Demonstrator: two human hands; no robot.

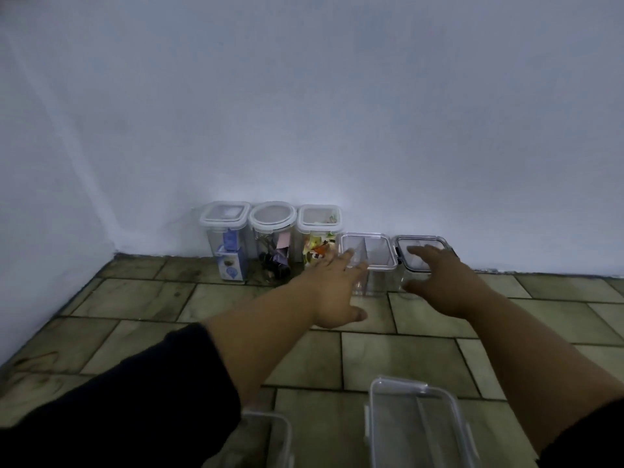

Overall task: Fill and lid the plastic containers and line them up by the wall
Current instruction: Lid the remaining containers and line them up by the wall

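5 lidded plastic containers stand in a row on the tiled floor (216,298), along the foot of the white wall (304,113), running left to right. The 3 taller ones at the left end hold things: the blue-box container (225,241), the round-lidded container (273,243) and the colourful container (318,236). The 2 shorter ones at the right end, the pink-rimmed container (371,256) and the dark-rimmed container (423,253), look clear and possibly empty, though that is hard to tell through the blur.

Both arms reach straight out toward that right end. The left hand (332,292) lies palm down, its grip apart, fingertips at the front left corner of the pink-rimmed container and seemingly touching it; its thumb hangs free toward the floor. The right hand (439,282) is also spread, its grip apart and clamped on nothing, fingers arched over the lid of the dark-rimmed container, touching or just above it.

The row's long axis runs across the view, square to both forearms, so any nudge into line would likely be a push away from the body, each hand nearest its own container.

Close to the person, at the bottom edge, an open container (418,430) and part of another container (270,434) wait unfilled.
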